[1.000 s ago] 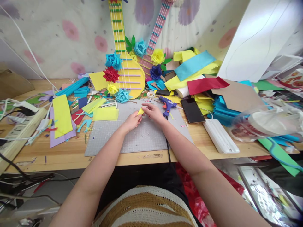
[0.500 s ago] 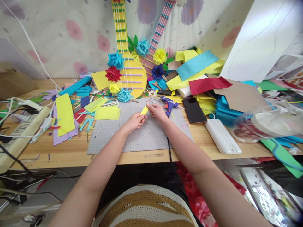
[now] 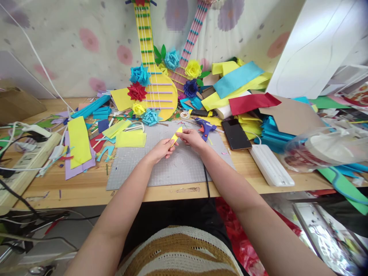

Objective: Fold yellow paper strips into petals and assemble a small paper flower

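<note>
Between my two hands is a small yellow strip of crepe paper point(image 3: 176, 135), tilted up to the right above the grey cutting mat point(image 3: 129, 168). My left hand point(image 3: 164, 149) pinches its lower end, fingers curled. At the upper right edge, my right hand point(image 3: 191, 138) closes thumb and fingers on the same strip. Just beyond the right hand lies a blue glue gun point(image 3: 206, 128). Left of the hands, yellow paper sheets point(image 3: 130, 139) and white-handled scissors point(image 3: 138, 125) rest at the mat's edge.
Two paper guitars, one yellow point(image 3: 163, 96) and one pink point(image 3: 191, 46), lean at the back with paper flowers point(image 3: 137, 91). To the right are a black phone point(image 3: 236, 134), a white power bank point(image 3: 271, 165) and piled crepe paper point(image 3: 254, 102). A power strip point(image 3: 28, 165) stands left.
The yellow strip now stands more upright and shows more of its length above the left fingers. Both hands keep hold, with only a slight shift of the fingers.
</note>
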Motion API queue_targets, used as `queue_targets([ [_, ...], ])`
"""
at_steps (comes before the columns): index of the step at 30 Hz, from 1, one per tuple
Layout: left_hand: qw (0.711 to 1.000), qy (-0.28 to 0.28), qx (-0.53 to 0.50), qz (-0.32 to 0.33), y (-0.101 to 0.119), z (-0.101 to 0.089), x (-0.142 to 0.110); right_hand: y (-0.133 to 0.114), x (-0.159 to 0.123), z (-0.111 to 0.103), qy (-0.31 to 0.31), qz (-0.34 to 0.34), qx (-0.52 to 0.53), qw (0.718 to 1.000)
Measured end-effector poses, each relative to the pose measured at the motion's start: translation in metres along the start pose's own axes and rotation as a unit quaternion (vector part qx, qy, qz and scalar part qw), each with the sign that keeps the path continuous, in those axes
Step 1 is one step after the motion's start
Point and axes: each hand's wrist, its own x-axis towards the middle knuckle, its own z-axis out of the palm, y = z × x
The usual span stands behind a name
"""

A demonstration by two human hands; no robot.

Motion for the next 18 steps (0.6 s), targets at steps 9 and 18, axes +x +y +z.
queue_targets([
  [9,0.998,0.047,0.038,0.024,-0.0001,0.0025,0.0066,0.0036,0.0063,0.0004,0.025,0.022,0.065,0.997],
  [18,0.996,0.083,-0.016,0.007,0.0029,0.0075,0.0044,-0.0003,0.0026,0.0040,-0.019,-0.025,0.027,0.999],
])
